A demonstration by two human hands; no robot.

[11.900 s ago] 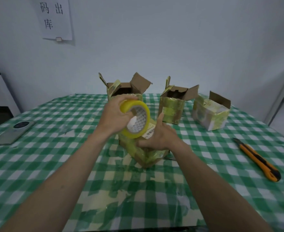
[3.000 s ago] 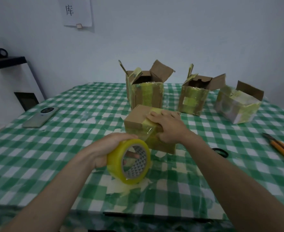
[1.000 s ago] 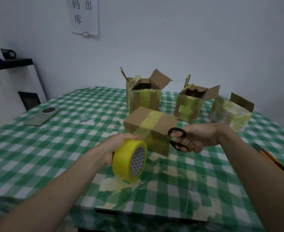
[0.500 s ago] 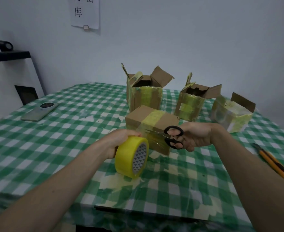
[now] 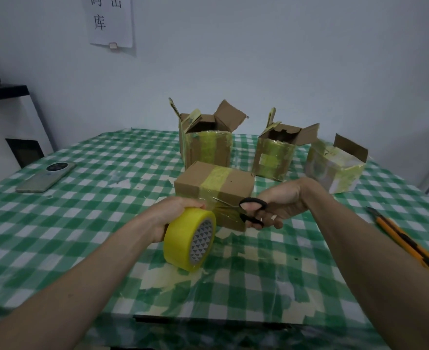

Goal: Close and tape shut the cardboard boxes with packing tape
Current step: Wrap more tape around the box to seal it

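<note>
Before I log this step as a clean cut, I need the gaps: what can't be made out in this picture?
- Head view: whether the black-handled scissors have severed the tape is unclear; blades thin, stretched clear film blurred.
- Fingers of the left hand hidden behind the yellow packing tape roll.
- Front lower corner of the taped brown cardboard box covered by the right hand.
- Contents of the two open boxes: dark inside.
</note>
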